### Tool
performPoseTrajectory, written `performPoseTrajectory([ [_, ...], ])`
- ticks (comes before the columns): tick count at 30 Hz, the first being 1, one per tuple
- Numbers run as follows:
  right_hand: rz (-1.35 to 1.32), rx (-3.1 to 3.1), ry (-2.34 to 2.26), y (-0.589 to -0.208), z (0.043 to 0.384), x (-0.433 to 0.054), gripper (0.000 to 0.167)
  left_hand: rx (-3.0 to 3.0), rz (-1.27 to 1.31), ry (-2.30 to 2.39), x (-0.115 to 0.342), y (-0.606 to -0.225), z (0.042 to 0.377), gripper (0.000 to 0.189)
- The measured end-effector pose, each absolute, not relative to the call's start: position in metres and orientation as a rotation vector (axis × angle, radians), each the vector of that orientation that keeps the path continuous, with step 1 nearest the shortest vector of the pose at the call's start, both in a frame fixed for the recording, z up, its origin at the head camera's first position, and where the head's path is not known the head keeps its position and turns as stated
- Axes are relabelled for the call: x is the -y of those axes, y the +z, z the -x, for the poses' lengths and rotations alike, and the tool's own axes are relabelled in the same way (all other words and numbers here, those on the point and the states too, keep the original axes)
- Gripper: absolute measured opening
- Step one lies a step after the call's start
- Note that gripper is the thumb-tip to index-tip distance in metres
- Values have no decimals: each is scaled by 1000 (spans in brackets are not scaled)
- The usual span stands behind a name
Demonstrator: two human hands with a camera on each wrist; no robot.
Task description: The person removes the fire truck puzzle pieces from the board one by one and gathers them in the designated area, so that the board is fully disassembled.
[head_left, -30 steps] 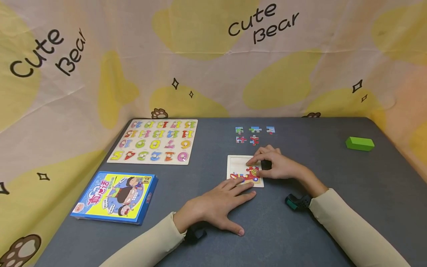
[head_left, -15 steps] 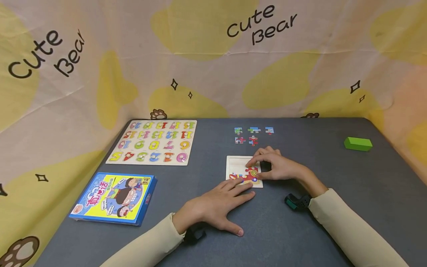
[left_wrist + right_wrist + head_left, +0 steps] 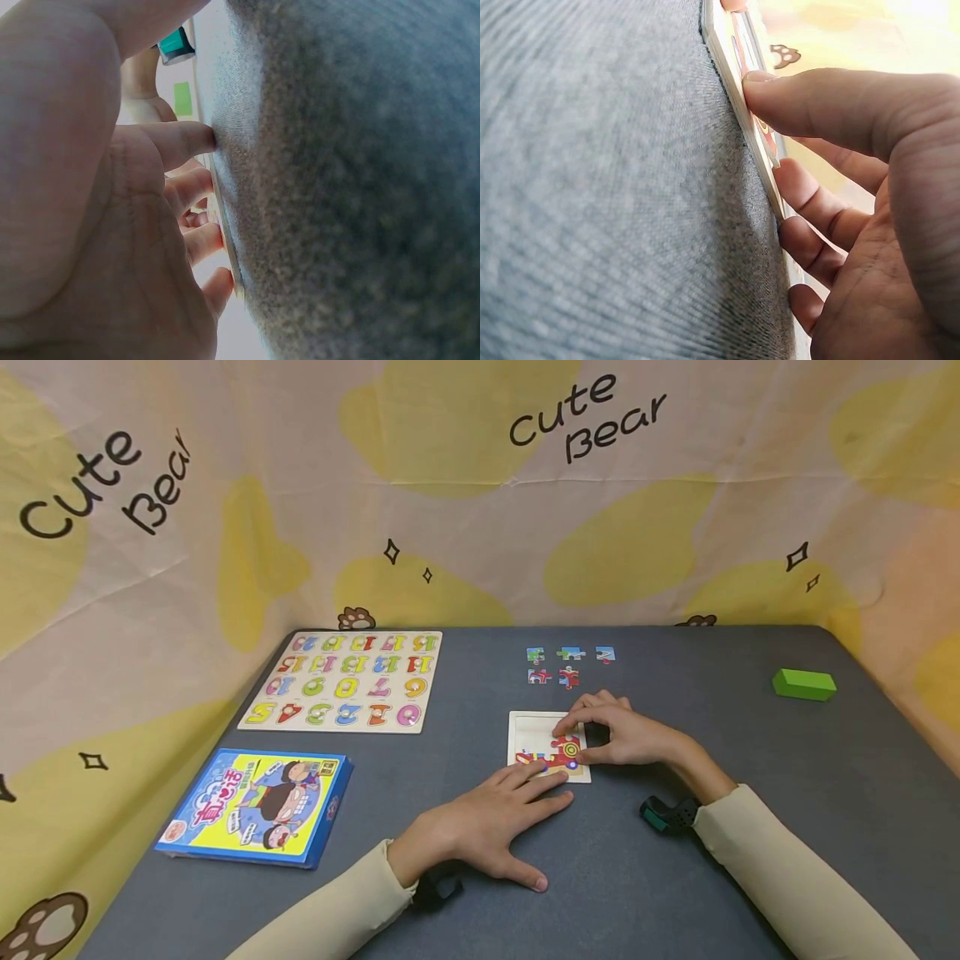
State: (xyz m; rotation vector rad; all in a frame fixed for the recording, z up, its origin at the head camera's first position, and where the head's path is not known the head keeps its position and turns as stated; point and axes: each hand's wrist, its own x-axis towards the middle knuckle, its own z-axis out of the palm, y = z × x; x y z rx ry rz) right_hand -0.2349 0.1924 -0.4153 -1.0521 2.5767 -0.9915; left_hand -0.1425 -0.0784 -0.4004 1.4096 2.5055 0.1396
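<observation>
A small pale wooden puzzle tray [image 3: 531, 723] lies on the dark table, its near part filled with red and yellow picture pieces and its far part bare. My left hand [image 3: 483, 822] lies spread at the tray's near edge; its fingertips rest on the lower pieces and partly hide them. From the right, my right hand [image 3: 633, 733] pinches a red jigsaw piece [image 3: 567, 748] with a yellow wheel between thumb and forefinger, at the tray's right side. In the right wrist view the thumb [image 3: 810, 105] is right at the tray's rim.
Several loose jigsaw pieces [image 3: 570, 654] lie in two rows beyond the tray. A number puzzle board [image 3: 341, 700] lies at the back left, with a blue and yellow box [image 3: 258, 806] nearer. A green block [image 3: 804, 684] sits at the right. Patterned cloth [image 3: 480, 502] hangs behind the table.
</observation>
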Motion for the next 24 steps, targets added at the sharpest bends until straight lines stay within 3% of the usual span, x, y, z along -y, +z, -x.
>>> performPoseTrajectory([
  [24, 1058, -2587, -977, -415, 236, -193, 40, -2509, -1439, 167, 79, -402, 144, 98],
])
